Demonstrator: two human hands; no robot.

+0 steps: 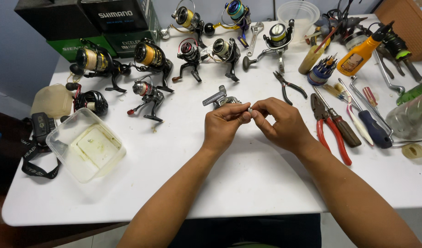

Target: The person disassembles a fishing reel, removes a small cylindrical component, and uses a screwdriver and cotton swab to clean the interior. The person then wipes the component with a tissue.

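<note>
I see both hands meeting over the middle of the white table. My left hand has its fingers curled tight, thumb and forefinger pinched together on a small silver part at the fingertips. My right hand comes in from the other side, its thumb and forefinger closed on the same tiny part, so the two pinches touch. What the part is I cannot tell; it is nearly hidden by the fingertips.

Just behind the left knuckles lies a grey reel body, partly covered by the hand; whether the hand touches it I cannot tell.

Beyond it stand several spinning reels, the nearest a small red-handled reel to the left. Black needle-nose pliers lie just past the right hand, and red-handled pliers are beside the right wrist. A clear plastic tub sits well apart to the left.
</note>
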